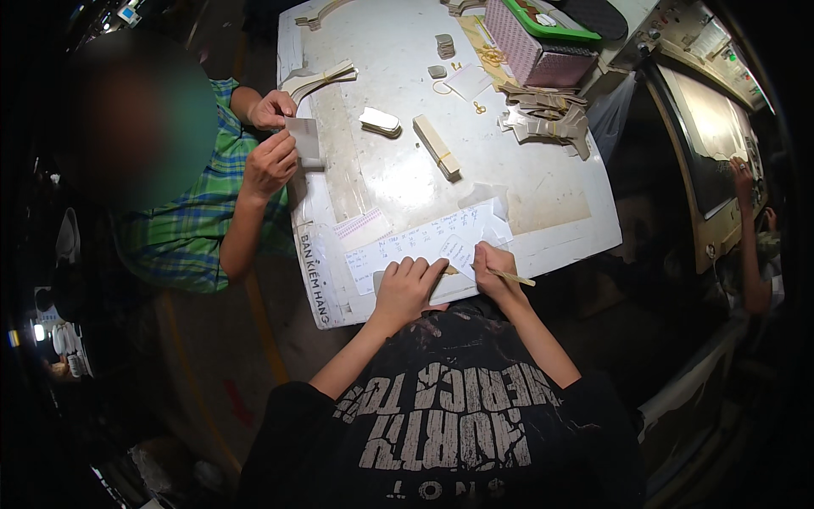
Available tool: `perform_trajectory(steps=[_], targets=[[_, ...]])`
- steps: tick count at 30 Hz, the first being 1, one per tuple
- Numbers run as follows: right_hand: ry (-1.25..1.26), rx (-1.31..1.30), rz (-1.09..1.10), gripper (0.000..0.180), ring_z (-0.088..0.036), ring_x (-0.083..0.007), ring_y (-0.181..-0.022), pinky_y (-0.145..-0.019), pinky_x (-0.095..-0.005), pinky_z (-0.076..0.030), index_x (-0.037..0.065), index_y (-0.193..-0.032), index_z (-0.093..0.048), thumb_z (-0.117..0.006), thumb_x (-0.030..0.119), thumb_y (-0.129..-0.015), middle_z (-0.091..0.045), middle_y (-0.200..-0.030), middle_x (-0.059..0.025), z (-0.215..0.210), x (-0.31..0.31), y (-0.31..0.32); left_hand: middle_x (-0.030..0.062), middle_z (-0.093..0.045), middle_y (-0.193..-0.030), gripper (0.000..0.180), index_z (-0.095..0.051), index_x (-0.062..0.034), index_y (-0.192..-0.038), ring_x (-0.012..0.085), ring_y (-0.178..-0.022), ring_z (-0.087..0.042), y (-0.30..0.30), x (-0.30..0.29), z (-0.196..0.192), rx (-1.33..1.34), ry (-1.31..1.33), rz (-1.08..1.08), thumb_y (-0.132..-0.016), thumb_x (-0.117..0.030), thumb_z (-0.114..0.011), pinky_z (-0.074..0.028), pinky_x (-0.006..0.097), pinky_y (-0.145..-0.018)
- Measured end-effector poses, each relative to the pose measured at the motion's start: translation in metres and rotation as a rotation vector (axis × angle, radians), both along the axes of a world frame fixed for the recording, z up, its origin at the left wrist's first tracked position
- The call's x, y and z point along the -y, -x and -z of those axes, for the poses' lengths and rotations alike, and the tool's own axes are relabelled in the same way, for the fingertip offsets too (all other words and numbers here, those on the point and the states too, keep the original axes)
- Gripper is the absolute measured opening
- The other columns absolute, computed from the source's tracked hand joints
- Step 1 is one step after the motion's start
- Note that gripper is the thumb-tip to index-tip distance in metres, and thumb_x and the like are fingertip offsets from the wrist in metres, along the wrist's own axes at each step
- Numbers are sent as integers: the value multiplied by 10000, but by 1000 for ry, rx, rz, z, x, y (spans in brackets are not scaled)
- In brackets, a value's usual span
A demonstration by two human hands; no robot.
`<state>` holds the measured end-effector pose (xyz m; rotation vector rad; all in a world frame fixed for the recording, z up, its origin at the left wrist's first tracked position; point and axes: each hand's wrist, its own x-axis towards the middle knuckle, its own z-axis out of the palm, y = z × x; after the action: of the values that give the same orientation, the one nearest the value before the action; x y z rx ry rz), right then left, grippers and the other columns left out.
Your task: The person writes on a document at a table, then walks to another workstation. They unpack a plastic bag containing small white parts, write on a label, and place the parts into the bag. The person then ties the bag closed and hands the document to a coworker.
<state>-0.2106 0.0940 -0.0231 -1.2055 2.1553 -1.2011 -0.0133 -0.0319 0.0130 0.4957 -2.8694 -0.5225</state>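
My right hand (500, 273) is closed round a slim yellowish pen (519, 279), its fingers pinched over the papers at the table's near edge. Beside it my left hand (407, 290) lies flat, fingers stretched out, on the near edge of a large white sheet (394, 248) with handwriting in columns. A small written slip (457, 248) rests on that sheet between my hands. Some brownish piece shows in part by my left thumb; I cannot make out what it is.
On the white table (543, 191) are a banded bundle of strips (437, 148), a stack of rounded pieces (380, 122), yellow-handled scissors (490, 56) and a pink box (543, 51). At left, a person in a plaid shirt holds a grey piece (303, 141).
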Motion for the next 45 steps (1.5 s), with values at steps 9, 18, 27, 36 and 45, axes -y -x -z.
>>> perform_trajectory(steps=[9,18,27,36,45], targets=[[-29,-9,22,373,-638,-389,-649,-620,-441,-494,-2,-847,-602,-509,254,-1101,-622,-713,-220,-6,1,3,29,-544,-910,893,-629,-190,-1358,231,-868,-565,4,-1,-2,-11,7,-13,-584,-550,-893,-412,377,-761],[-67,23,9,339,-636,-382,-656,-620,-449,-493,-1,-854,-606,-513,224,-1090,-623,-716,-220,-4,1,9,31,-547,-913,893,-629,-189,-1362,235,-873,-568,6,-3,-1,-23,-1,-14,-589,-549,-893,-413,378,-765],[-42,136,33,357,-671,-369,-671,-633,-448,-494,-11,-844,-600,-504,223,-1095,-640,-716,-214,-14,-12,20,27,-549,-937,916,-605,-179,-1389,222,-896,-569,7,-2,-2,-8,6,0,-602,-557,-883,-414,371,-763],[-65,117,-28,363,-692,-370,-700,-654,-430,-518,-4,-915,-635,-514,287,-1096,-668,-745,-205,-10,-17,22,23,-546,-932,913,-606,-185,-1382,224,-891,-569,11,-5,-1,-10,1,1,-594,-547,-894,-413,374,-763],[-78,161,-42,399,-703,-381,-718,-662,-434,-526,-9,-916,-645,-505,316,-1101,-676,-750,-214,-10,-18,24,28,-539,-916,914,-613,-187,-1381,233,-872,-564,14,-7,2,-17,-1,1,-589,-542,-899,-407,376,-767]])
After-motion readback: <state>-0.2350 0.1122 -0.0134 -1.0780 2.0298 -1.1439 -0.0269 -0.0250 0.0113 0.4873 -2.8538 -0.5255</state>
